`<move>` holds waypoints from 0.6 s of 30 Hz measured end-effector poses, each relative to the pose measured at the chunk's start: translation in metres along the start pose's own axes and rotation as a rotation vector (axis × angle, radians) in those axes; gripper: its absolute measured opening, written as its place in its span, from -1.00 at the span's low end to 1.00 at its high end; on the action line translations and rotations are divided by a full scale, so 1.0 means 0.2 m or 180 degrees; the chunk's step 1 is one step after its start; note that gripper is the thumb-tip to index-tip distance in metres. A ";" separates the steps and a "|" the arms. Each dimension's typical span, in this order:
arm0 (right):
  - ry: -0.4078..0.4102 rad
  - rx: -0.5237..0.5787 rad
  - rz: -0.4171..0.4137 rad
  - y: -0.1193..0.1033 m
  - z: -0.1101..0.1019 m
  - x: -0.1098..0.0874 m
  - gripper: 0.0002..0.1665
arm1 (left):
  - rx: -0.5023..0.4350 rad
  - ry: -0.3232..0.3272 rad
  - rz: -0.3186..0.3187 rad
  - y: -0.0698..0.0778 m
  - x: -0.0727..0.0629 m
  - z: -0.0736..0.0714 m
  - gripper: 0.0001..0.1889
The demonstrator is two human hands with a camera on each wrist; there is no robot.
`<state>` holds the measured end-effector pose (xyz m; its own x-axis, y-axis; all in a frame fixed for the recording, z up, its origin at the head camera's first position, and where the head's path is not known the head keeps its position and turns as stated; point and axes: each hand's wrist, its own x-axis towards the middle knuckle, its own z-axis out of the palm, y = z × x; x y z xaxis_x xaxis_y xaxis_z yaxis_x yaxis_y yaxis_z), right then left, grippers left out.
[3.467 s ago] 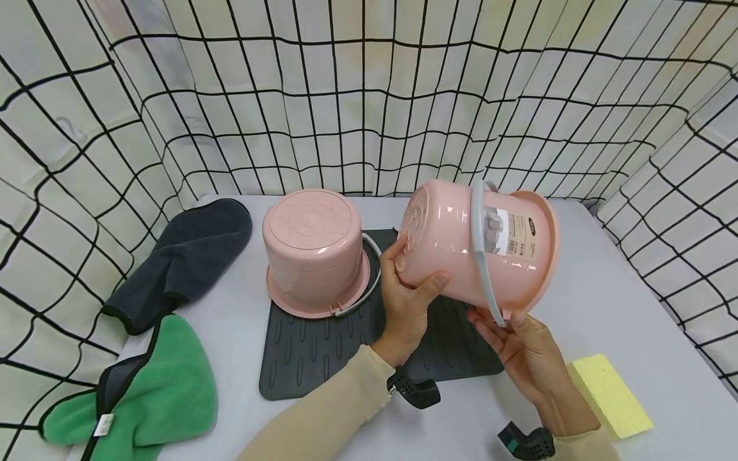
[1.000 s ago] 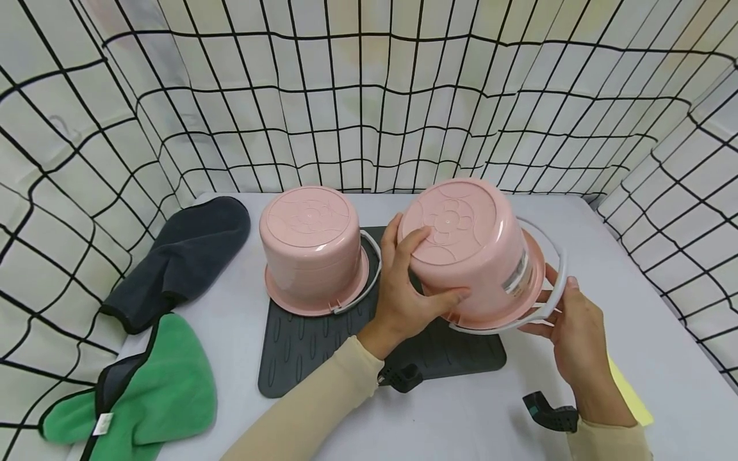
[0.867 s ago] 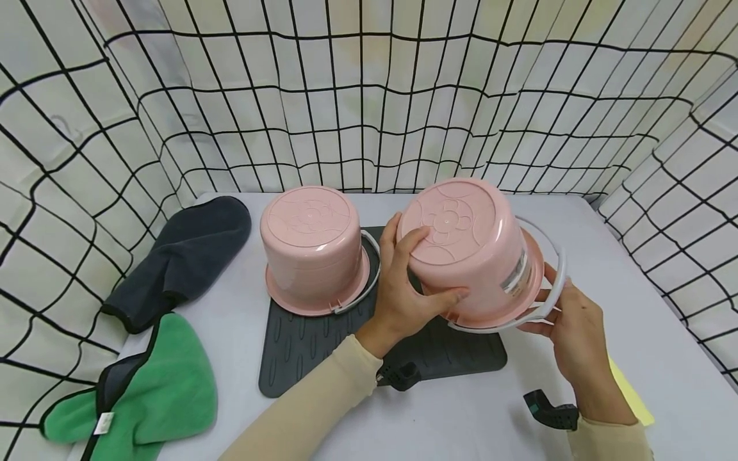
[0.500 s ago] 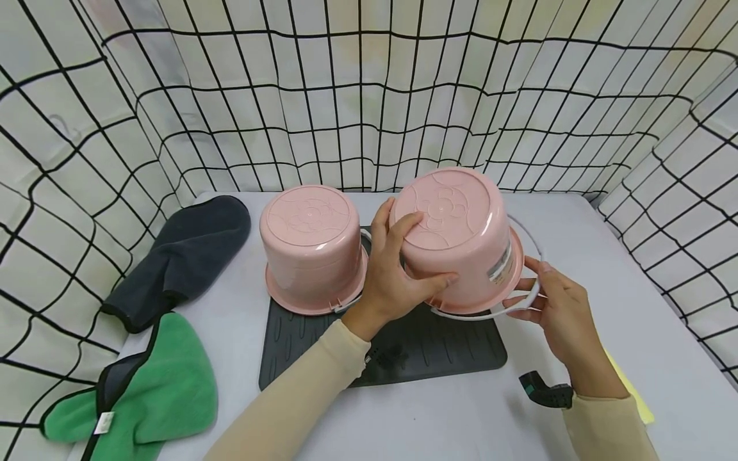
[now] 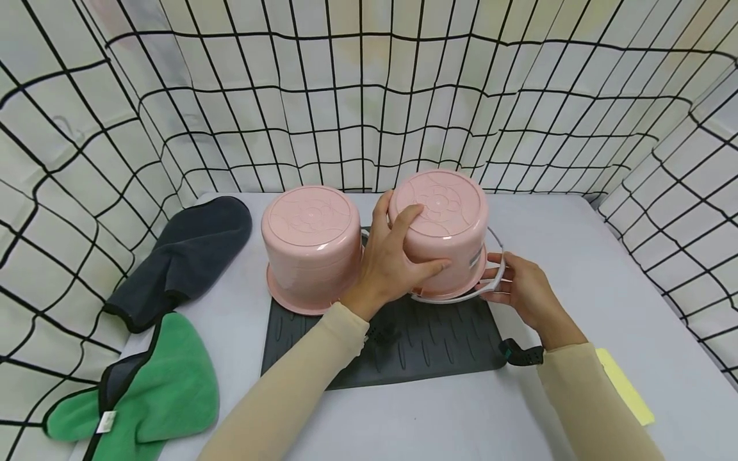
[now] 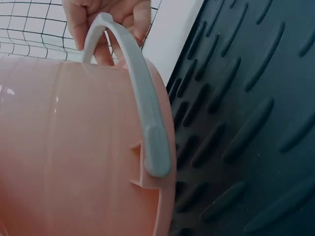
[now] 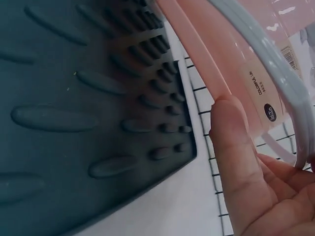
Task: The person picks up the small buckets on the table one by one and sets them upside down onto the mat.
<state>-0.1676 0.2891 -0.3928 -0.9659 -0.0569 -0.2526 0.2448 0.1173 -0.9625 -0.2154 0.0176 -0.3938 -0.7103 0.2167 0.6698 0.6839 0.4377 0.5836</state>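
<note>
A pink bucket (image 5: pixel 441 237) is bottom up over the right half of the dark ribbed mat (image 5: pixel 426 346), slightly tilted. The left hand (image 5: pixel 383 262) grips it, fingers over the base edge and thumb along the side. At its right, the right hand (image 5: pixel 521 285) holds it by the rim and the white handle (image 5: pixel 494 282); in the right wrist view the thumb (image 7: pixel 230 132) lies at the rim. Whether the rim touches the mat, I cannot tell. A second pink bucket (image 5: pixel 311 250) stands upside down on the mat's left part, partly behind the left hand.
Left on the white table (image 5: pixel 461 416) lie a dark grey cloth (image 5: pixel 190 256) and a green cloth (image 5: pixel 167 384). A yellow sponge (image 5: pixel 628 390) lies at the right, partly behind the right sleeve. Black wire mesh (image 5: pixel 375 96) bounds the back and sides.
The held bucket has turned from lying sideways to nearly upside down. It has moved left and lower, towards the mat beside the other bucket, and the right hand has followed along.
</note>
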 end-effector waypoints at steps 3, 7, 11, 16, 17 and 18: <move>-0.0070 0.0163 0.0095 0.02 0.00 0.04 -0.30 | 0.0103 -0.0035 0.0005 -0.01 0.01 0.01 -0.05; -0.0157 0.0273 0.0174 0.04 0.00 0.08 -0.32 | 0.0187 -0.0132 -0.0085 -0.02 0.01 0.02 -0.05; -0.0162 0.0314 0.0251 0.06 0.00 0.11 -0.33 | 0.0348 -0.0237 -0.0221 -0.01 0.00 0.04 -0.04; -0.0041 0.0249 0.0280 0.07 0.00 0.14 -0.37 | 0.0515 -0.0231 -0.0165 0.02 0.00 0.08 -0.03; -0.0020 0.0227 0.0282 0.07 -0.01 0.15 -0.38 | 0.0528 -0.0228 -0.0154 0.02 0.00 0.09 -0.03; -0.0004 0.0204 0.0281 0.08 -0.01 0.15 -0.38 | 0.0537 -0.0230 -0.0150 0.03 0.00 0.10 -0.03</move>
<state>-0.1930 0.2906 -0.4149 -0.9403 -0.0505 -0.3367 0.3338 0.0583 -0.9409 -0.2149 0.0374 -0.3993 -0.7552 0.2518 0.6052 0.6162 0.5878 0.5243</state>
